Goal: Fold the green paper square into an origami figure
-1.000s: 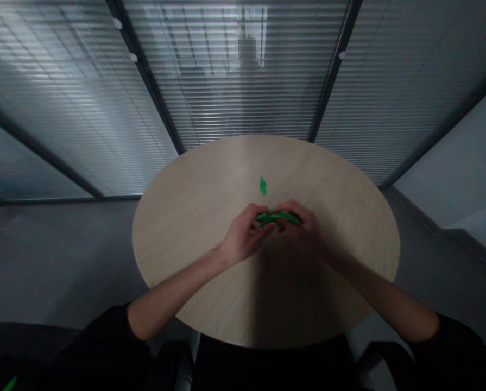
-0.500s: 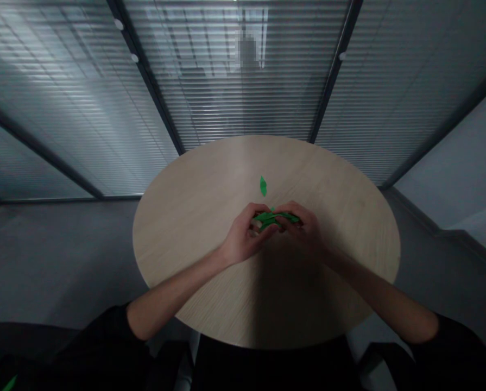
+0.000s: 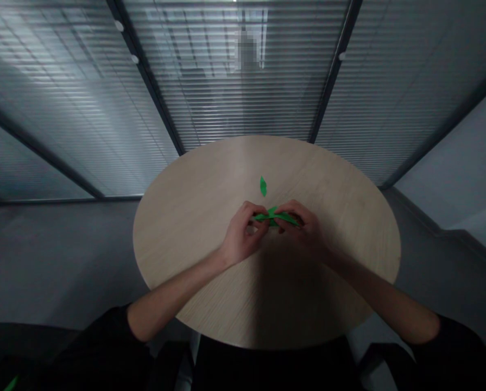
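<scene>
Green folded paper (image 3: 273, 216) is pinched at its ends between the fingers of my left hand (image 3: 243, 234) and right hand (image 3: 301, 225), over the round wooden table (image 3: 194, 228); a small green paper piece (image 3: 263, 185) lies on the table just beyond them.

**Desk:** What do the hands show?

**Photographer:** Left hand (image 3: 243, 234) and right hand (image 3: 302, 227) meet at centre frame, bare, knuckles up, fingers (image 3: 256, 213) curled inward in a pinch.

**Desk:** And the arms?

**Photographer:** Left forearm (image 3: 173, 290) and right forearm (image 3: 383, 298) angle inward, converging at bent wrists.
</scene>
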{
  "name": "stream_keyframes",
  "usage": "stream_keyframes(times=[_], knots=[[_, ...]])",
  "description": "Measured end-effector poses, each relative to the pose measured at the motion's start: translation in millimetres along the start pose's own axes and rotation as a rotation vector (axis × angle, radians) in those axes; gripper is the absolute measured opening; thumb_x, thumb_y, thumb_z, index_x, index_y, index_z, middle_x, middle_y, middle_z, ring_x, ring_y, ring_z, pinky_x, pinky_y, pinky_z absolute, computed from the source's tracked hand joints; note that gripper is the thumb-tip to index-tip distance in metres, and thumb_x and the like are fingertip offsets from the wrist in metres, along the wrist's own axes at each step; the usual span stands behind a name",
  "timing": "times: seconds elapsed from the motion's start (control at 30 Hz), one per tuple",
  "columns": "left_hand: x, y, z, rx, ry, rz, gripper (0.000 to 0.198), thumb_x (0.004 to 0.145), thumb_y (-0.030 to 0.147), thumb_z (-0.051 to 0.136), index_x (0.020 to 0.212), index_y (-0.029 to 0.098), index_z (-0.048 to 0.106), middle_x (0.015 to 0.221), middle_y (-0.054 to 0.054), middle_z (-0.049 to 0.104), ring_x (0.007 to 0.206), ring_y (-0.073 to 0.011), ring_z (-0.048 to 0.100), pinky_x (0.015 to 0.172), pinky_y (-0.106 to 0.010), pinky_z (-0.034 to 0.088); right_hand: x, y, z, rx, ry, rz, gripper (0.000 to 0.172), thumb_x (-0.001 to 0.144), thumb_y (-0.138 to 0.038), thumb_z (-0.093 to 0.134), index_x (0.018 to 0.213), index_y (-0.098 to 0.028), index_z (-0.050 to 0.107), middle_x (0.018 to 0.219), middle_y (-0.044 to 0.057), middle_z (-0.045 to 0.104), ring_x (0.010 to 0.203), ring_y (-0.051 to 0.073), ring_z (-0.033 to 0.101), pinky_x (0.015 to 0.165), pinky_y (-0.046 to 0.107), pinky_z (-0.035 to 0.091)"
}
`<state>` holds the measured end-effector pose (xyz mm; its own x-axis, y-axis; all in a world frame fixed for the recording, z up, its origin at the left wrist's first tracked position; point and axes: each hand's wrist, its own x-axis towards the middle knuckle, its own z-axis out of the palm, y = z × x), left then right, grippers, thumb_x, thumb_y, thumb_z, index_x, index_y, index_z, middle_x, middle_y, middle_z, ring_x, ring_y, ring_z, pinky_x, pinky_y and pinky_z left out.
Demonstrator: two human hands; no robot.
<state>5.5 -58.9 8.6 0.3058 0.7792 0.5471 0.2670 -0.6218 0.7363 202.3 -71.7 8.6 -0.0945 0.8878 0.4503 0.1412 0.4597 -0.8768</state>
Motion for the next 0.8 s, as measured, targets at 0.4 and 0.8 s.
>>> stream_keyframes(times=[0.4,0.8], knots=[[1.0,0.2,-1.5,0.000,0.062,0.063,0.008,0.094,0.025,0.072,0.099,0.019,0.072,0.093,-0.007,0.075,0.087,-0.0192,0.071,0.080,-0.035,0.060,0.7,-3.6,-4.1,-0.181,0.032,-0.173,0.015,0.095,-0.042,0.071,0.100,-0.028,0.074,0.109,0.008,0.063,0.104,0.024,0.062,0.087,0.041,0.058],[1.1,-0.2,-0.2,-0.096,0.057,-0.048,0.009,0.091,0.026,0.075,0.097,0.019,0.073,0.093,-0.006,0.079,0.086,-0.0193,0.074,0.083,-0.035,0.062,1.8,-2.1,-5.3,-0.202,0.026,-0.238,0.007,0.094,-0.032,0.071,0.097,-0.028,0.074,0.107,0.006,0.070,0.099,0.023,0.067,0.089,0.042,0.056]])
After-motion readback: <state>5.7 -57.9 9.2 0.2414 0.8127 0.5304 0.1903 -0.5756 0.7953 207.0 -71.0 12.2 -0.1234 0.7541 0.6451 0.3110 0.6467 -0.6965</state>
